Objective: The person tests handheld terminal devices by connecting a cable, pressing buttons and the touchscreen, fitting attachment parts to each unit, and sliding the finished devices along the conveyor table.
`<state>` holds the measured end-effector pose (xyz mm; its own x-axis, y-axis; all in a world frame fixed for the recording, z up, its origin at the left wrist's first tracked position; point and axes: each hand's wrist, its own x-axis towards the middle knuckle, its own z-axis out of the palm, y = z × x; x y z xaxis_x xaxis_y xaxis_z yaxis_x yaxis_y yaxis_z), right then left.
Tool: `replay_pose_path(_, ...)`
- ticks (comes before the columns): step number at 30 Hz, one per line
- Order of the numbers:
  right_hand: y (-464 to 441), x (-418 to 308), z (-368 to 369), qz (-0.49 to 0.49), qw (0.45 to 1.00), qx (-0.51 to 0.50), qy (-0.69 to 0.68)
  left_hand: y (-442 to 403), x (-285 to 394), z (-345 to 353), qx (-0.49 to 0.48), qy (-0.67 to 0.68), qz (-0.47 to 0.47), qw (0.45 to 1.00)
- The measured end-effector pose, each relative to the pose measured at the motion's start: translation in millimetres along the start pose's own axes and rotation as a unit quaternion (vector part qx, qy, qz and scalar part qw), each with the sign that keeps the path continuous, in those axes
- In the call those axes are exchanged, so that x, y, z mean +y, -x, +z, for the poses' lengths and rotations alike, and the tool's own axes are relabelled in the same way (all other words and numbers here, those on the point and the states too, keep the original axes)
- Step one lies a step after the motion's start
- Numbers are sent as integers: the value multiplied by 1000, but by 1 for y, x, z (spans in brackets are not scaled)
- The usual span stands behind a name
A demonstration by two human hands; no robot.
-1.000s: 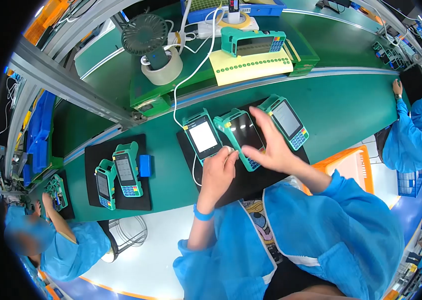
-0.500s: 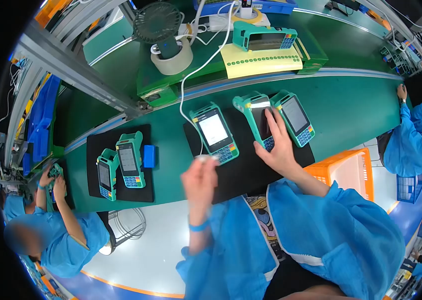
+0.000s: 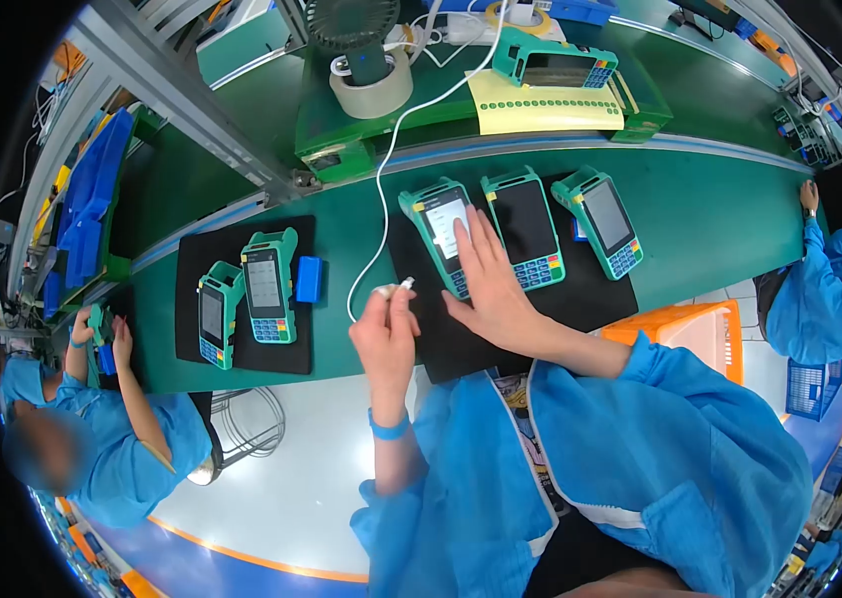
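The lit terminal (image 3: 439, 224) lies tilted on the left half of the black mat (image 3: 580, 307), its top near the mat's rear edge. The right hand (image 3: 496, 299) spreads flat over its lower right, fingers straight and thumb apart, gripping nothing; whether the fingertips touch the screen is hidden. The left hand (image 3: 386, 339) pinches a white plug (image 3: 407, 284) between thumb and fingers, beside the mat's left edge. A slip of that pinch could drop the plug, and its cable (image 3: 384, 214) – curving down from the raised rear shelf (image 3: 421, 135) – could snag if pulled hard. A stray fingertip could press the screen; a sideways sweep could knock the middle terminal (image 3: 526, 224), just beside it. The right-hand terminal (image 3: 605, 214) sits across the mat's right edge, so a shove might rock it. Toward the front there is little margin: the mat's near-left corner reaches the table's (image 3: 720, 189) front edge. Room looks widest rightward, along the table to its far right end – leftward, the second mat (image 3: 192, 319) bounds it.
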<state>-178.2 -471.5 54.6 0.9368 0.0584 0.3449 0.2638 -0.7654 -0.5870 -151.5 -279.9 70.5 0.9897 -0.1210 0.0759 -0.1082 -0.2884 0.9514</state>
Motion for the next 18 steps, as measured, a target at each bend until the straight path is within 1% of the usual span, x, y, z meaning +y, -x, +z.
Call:
replay_pose_path(1,5,2,-1,6,1000,2,-13,0,-2,-1,-36,10,-41,998)
replay_pose_path(4,19,4,-8,23,999,1,-43,0,-3,6,-81,85,-92,989)
replay_pose_path(5,25,3,-12,37,997,5,-71,0,-2,8,-94,102,-99,985)
replay_pose_path(8,42,-3,-19,33,996,0,-86,2,9,16,-113,112,-109,981)
replay_pose_path(12,54,-9,-25,48,993,-8,-105,4,20,19,-165,49,-98,980)
replay_pose_path(16,58,-9,-28,23,996,-17,-80,3,39,18,-172,-16,-68,983)
replay_pose_path(18,58,-9,-27,1,998,-9,-59,2,31,22,-148,-81,25,985)
